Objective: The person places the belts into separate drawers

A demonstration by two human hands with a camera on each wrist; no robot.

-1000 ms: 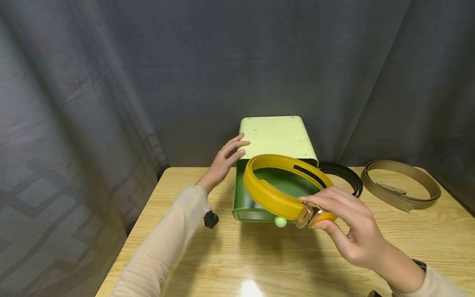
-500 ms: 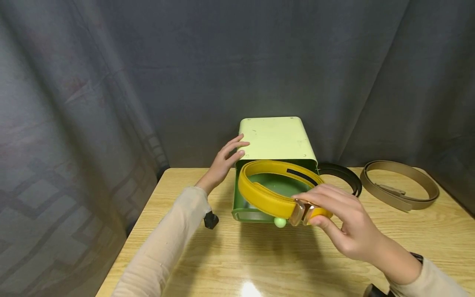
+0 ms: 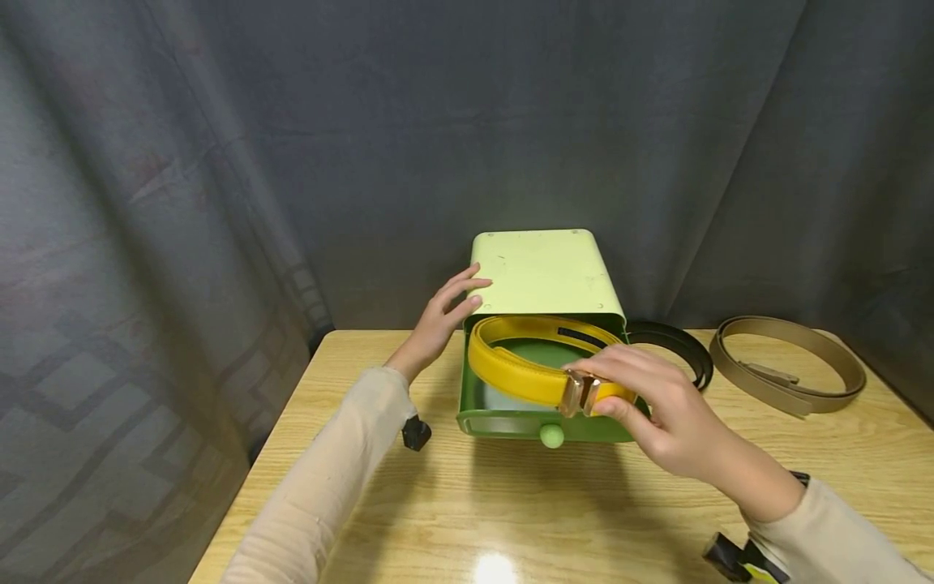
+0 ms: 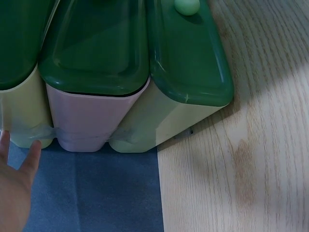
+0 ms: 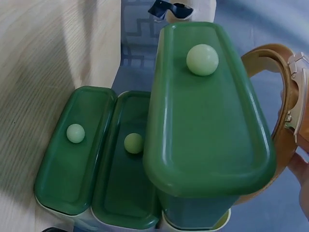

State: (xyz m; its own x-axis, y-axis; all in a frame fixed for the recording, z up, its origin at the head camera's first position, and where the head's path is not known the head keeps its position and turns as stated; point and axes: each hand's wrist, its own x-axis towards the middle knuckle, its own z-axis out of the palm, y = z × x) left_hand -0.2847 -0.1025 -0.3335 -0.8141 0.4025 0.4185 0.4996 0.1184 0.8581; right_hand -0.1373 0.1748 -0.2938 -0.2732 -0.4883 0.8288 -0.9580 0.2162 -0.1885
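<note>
A yellow belt (image 3: 511, 377), coiled into a loop, hangs over the pulled-out green drawer (image 3: 503, 425). My right hand (image 3: 667, 410) pinches it by the metal buckle end, thumb at the front and fingers on top. In the right wrist view the brown-looking belt loop (image 5: 290, 99) is partly hidden behind the drawer front (image 5: 207, 130), so how deep it sits cannot be told. My left hand (image 3: 436, 324) rests with spread fingers against the left edge of the pale green cabinet (image 3: 543, 272). Its fingers (image 4: 31, 162) also show in the left wrist view.
A black belt (image 3: 699, 354) lies coiled right of the cabinet, partly hidden. Further right a tan belt (image 3: 747, 381) lies coiled on the wooden table (image 3: 438, 519). Lower drawers (image 5: 67, 164) with round knobs are pushed in. A dark curtain (image 3: 409, 146) hangs behind.
My right hand has brought the yellow belt left and over the drawer, then the buckle end has come up and back, uncovering more of the drawer front. The left hand stays put.
</note>
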